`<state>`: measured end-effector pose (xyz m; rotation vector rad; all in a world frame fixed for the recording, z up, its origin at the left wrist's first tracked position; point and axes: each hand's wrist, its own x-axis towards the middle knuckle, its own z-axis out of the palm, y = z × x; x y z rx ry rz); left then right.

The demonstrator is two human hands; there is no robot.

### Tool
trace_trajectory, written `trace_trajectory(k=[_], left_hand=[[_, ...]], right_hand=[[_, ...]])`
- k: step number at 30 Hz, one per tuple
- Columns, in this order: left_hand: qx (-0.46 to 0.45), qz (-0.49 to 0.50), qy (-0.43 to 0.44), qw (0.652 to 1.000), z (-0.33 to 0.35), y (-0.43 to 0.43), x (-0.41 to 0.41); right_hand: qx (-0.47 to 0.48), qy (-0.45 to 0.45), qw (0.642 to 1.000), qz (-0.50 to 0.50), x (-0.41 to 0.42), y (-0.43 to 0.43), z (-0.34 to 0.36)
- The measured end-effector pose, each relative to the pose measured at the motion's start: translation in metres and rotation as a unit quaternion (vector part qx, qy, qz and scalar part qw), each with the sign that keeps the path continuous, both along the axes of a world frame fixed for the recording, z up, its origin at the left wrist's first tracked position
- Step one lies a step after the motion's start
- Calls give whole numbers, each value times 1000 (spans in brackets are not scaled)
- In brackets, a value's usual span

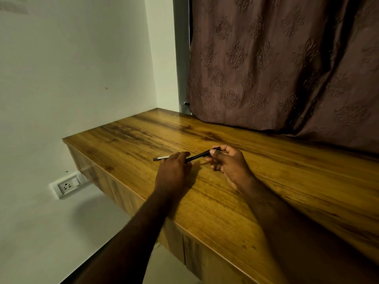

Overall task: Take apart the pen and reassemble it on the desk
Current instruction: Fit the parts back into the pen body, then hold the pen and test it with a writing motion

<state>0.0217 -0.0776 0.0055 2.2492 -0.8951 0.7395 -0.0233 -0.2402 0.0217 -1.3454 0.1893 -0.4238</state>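
A black pen barrel (198, 156) slants over the wooden desk (266, 181), just above its surface. My right hand (229, 162) pinches its right end between thumb and fingers. My left hand (173, 168) lies palm down at the barrel's left end, fingers curled over that tip. A second dark pen piece (161, 158) with a pale band sticks out to the left from under my left hand. My hand hides how the two parts meet and whether they are joined.
The desk's left edge (86, 152) and front edge drop off close to my left forearm. A brown patterned curtain (287, 68) hangs onto the desk's back. A white wall with a socket (67, 186) stands to the left.
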Motion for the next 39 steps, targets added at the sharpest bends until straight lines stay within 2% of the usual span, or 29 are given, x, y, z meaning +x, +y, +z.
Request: trace_trajectory(k=[3,7,8,9,10,11,12,13,15,19,22,25,30,32,36,39], left_hand=[[-12,-4,25,1000,0,2,2],[-128,-73,168,975,4,2,-10],[-172,-103,231,952,4,1,-11],[-221,-140,316,912,5,1,-14],[-280,-181,397,855,4,-1,-17],[-330,-201,447,807,5,-3,-20],[-368,-210,472,773,5,-4,-23],[-380,-183,467,777,9,-5,-26],[-375,-136,416,817,9,-6,-27],[-346,-127,401,838,7,-5,-27],[-372,-148,436,806,11,-4,-29],[-378,-133,447,800,13,-4,-30],[-490,-123,504,701,18,-4,-30],[-520,-114,514,673,17,-8,-32],[-535,-100,511,665,13,-15,-36],[-523,-102,494,687,12,-16,-37]], right_hand=[[68,-21,997,-34,1,-7,3],[146,-39,988,-27,3,8,11],[163,-35,986,-15,3,14,13],[195,-31,980,-2,3,20,15],[240,-31,970,14,3,26,19],[286,-37,957,26,4,31,24],[324,-44,945,29,5,36,29],[350,-49,935,22,6,39,33],[371,-51,927,1,10,43,39],[353,-59,934,12,16,41,44],[302,-87,948,38,16,37,55],[274,-137,950,60,15,31,67],[279,-151,947,47,13,28,71],[275,-141,951,34,13,30,71],[271,-129,953,43,11,33,70],[274,-133,952,43,9,29,74]])
